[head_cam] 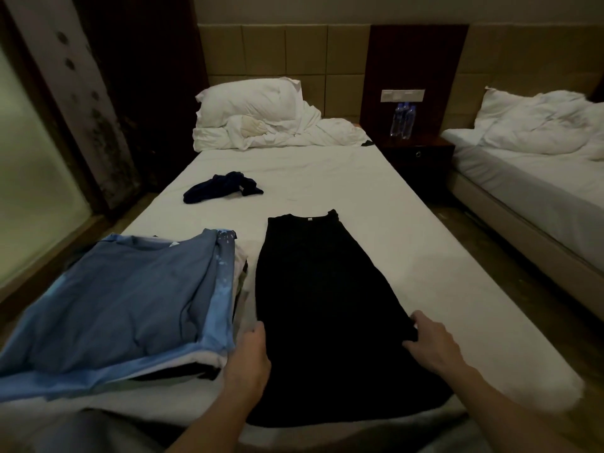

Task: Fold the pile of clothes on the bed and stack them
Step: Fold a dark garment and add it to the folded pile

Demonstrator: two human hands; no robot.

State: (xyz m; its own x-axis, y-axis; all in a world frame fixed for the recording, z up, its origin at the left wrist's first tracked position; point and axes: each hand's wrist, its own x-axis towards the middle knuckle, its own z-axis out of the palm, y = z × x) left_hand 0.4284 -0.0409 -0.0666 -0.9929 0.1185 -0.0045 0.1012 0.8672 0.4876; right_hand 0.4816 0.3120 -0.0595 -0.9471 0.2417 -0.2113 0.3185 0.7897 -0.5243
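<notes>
At opposite side edges, left hand point(249, 354) and right hand point(431, 341) grip black garment point(323, 308).

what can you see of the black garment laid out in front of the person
The black garment lies flat on the white bed sheet, folded lengthwise into a long narrow shape, neckline with a small pale label at the far end. The fabric looks soft, matte and plain. The left hand holds its left edge and the right hand grips its right edge. The folded stack sits just beside it.
</notes>
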